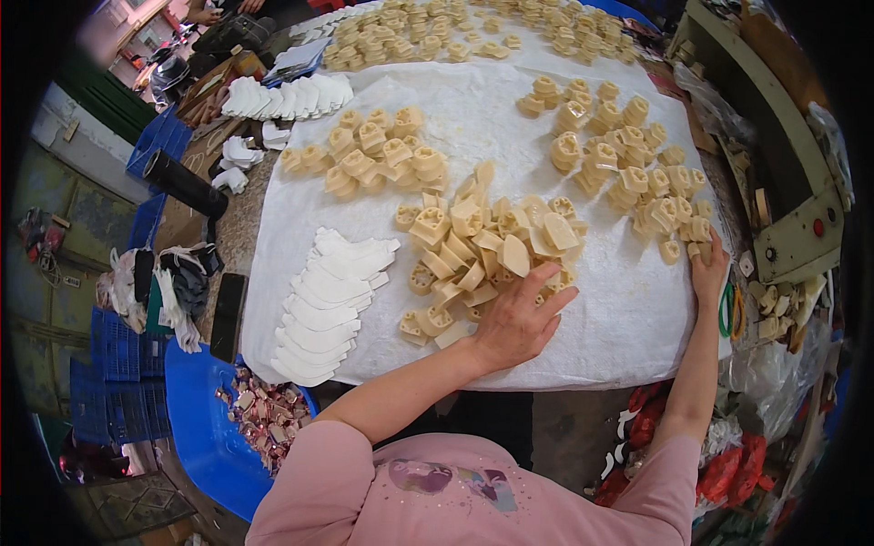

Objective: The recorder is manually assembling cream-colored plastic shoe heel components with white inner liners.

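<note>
The left hand (521, 320) lies over the near edge of a loose pile (469, 218) of cream pieces, its visible fingers spread apart; the thumb is hidden, so I cannot tell whether it grips anything underneath. The right hand (708, 273) is at the cloth's right edge, fingertips against the nearest pieces of the right stacks (632, 136); whether they close on one I cannot tell.

The pile sits on the white cloth (464, 118), between the right stacks and the white plates (319, 309), which overlap in a curving row (rather like fallen dominoes). Beyond the pile, to the left, stand the left stacks (360, 168), and many more cream pieces, the far stacks (391, 41), cover the table's far end. A second white row (289, 98) fans out at the upper left.

A phone (228, 317) lies beside the cloth's left edge, near a black tube (185, 182). Below the table's left corner, a blue tub (196, 428) holds small reddish scraps (269, 409). On the right, a pale green machine (801, 223) bears a red button (818, 226).
</note>
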